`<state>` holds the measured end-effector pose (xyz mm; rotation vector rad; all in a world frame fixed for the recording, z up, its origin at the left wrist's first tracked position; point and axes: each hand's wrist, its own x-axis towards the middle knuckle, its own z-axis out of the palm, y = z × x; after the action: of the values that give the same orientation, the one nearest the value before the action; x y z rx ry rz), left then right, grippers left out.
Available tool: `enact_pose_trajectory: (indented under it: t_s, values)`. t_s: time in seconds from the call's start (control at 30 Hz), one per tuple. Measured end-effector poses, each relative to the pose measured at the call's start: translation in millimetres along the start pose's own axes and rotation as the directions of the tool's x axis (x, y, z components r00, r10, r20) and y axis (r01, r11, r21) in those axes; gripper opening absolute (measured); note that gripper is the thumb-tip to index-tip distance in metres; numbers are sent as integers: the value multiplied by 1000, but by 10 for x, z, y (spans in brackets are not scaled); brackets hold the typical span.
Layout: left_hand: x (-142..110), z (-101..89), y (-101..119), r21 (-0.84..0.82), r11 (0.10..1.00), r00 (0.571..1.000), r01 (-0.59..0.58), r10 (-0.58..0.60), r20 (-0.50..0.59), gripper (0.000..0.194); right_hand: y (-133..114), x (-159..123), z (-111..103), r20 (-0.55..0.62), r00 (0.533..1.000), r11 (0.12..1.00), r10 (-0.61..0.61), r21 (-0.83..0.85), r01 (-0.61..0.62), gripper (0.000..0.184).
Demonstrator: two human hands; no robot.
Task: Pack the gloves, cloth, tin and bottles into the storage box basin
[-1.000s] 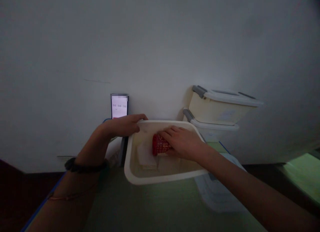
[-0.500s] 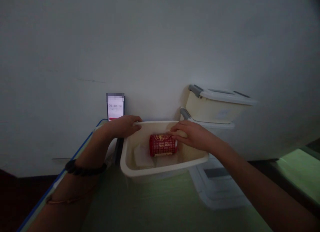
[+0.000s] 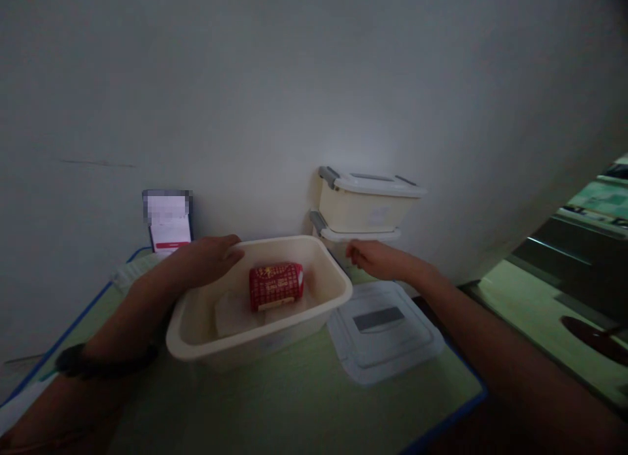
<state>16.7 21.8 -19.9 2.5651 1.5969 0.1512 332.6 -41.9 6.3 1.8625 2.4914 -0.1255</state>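
A cream plastic bin [image 3: 260,347] stands open on the table. My left hand [image 3: 213,259] grips its far left rim, with the thumb on the inner side. On its side in the bin lies a red cylindrical pack with gold print [image 3: 276,286], can-like in shape. Pale blocky things [image 3: 234,313] sit beside and under it; their kind is unclear. My right hand [image 3: 375,259] hovers right of the bin, apart from it, fingers curled with nothing visible in them. Below that hand, a translucent lid with a grey panel [image 3: 385,347] lies flat.
Two cream boxes with white lids and grey latches [image 3: 366,210] are stacked against the wall. A phone [image 3: 169,226] leans on the wall at the left. The green table [image 3: 275,409] has a blue edge. Another green surface [image 3: 524,304] shows at far right.
My right hand has left the red pack and moved right, out of the bin, its fingers curling in. The view has turned right, so the bin and phone appear further left.
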Motion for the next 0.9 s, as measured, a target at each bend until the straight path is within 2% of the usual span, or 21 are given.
enact_pose_trajectory:
  t_s: [0.07,0.13,0.23,0.37,0.53,0.73,0.9]
  values:
    - [-4,-9,9,11,1000,1000,16,-16,11,52,61,-81,94,197,980,1000,6,-28,0,21]
    - [-14,-26,21,26,999,999,27,-27,19,53,60,-146,223,359,933,998,11,-55,9,21]
    - [-21,-41,18,22,1000,999,16,-17,29,54,-18,-213,395,464,886,993,25,-117,33,24]
    - [-15,-45,-7,-15,1000,1000,17,-17,18,53,-111,-282,502,439,898,979,16,-190,75,34]
    - [-28,-67,1,-80,997,1000,-11,11,-2,51,-76,-371,565,358,930,970,-81,-187,156,40]
    - [-25,-58,-44,-190,981,998,-30,19,-55,46,147,-495,574,249,963,977,-98,-162,142,31]
    - [-24,-90,-32,-249,968,997,-37,19,-72,43,378,-622,440,170,983,992,-69,-91,86,26]
